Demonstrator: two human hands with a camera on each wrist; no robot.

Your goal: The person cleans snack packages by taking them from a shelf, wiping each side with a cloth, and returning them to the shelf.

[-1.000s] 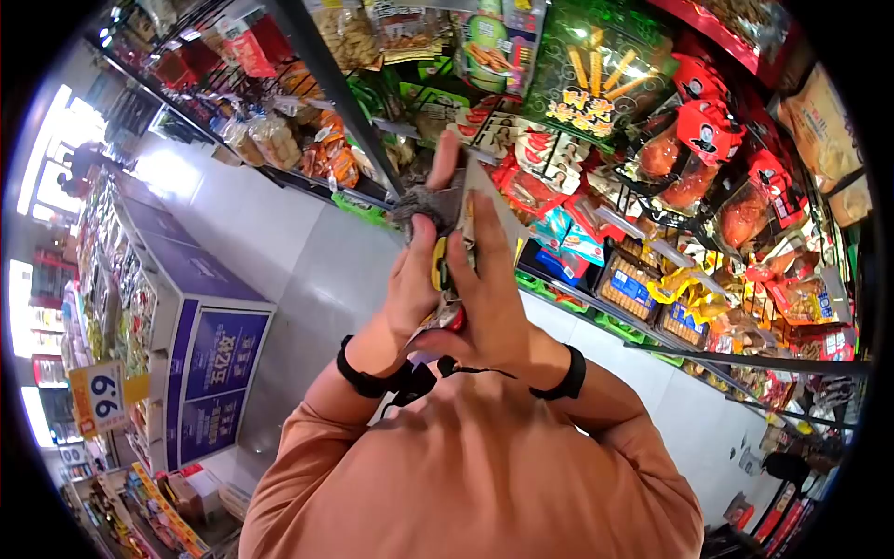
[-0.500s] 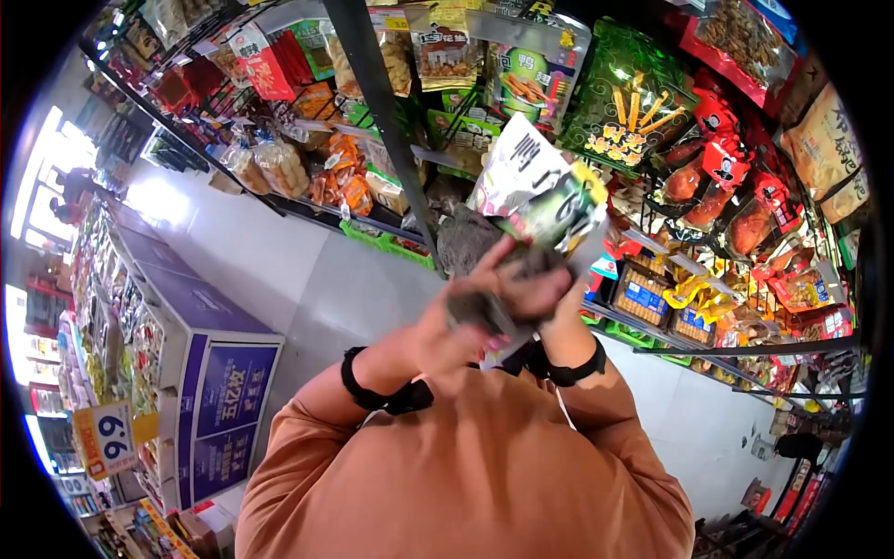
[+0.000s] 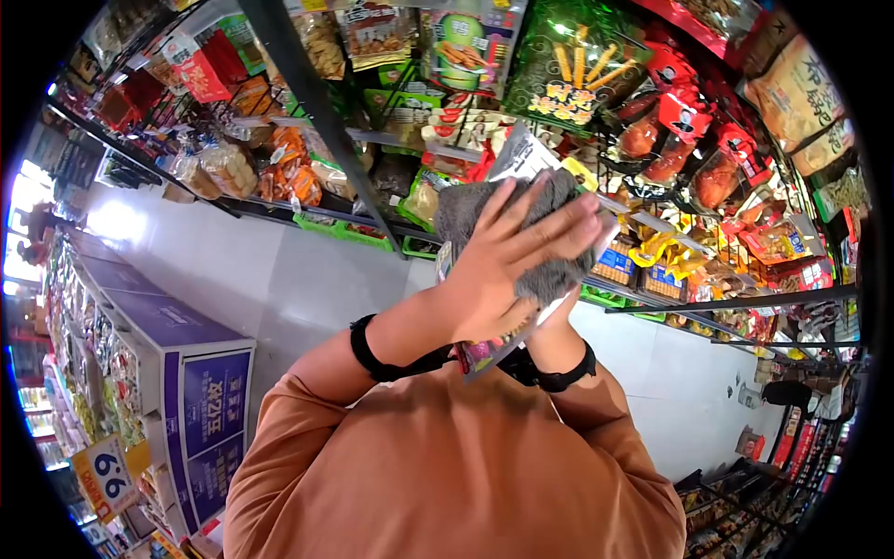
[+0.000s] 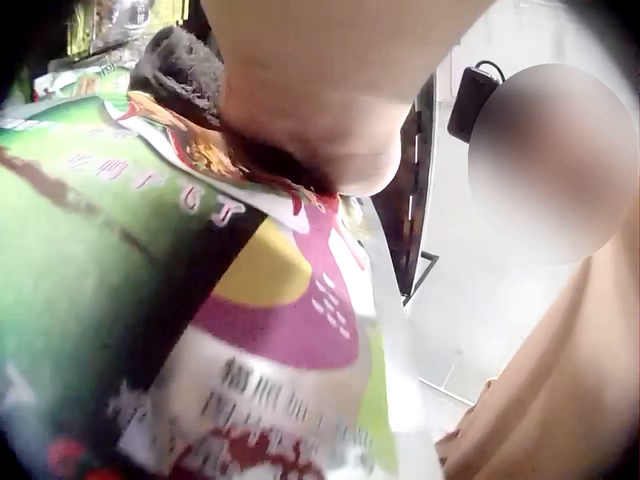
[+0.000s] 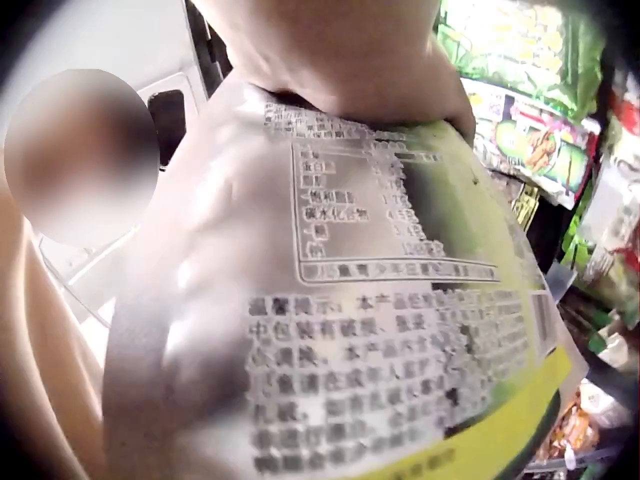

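My left hand (image 3: 507, 256) lies on a dark grey cloth (image 3: 551, 272), its fingers straight and spread, pressing it against a snack packet (image 3: 523, 156). Silver edges of the packet stick out above and below the hand. In the left wrist view, the cloth (image 4: 180, 75) bunches above the packet's green and purple printed front (image 4: 110, 230). My right hand (image 3: 557, 337) is behind the packet, with its fingers hidden. The right wrist view has the heel of that hand against the packet's back (image 5: 380, 330), which carries printed text and a table.
Shelves of hanging snack packets (image 3: 577, 74) rise in front and to the right, split by a black upright post (image 3: 312, 102). A purple-and-white display stand (image 3: 209, 401) with a price sign (image 3: 110, 477) is on the left. Grey tiled floor (image 3: 307, 298) lies between.
The packet has turned from edge-on between both palms to a broad face under my left hand. The cloth has spread across it, and the left hand's fingers now lie over the cloth.
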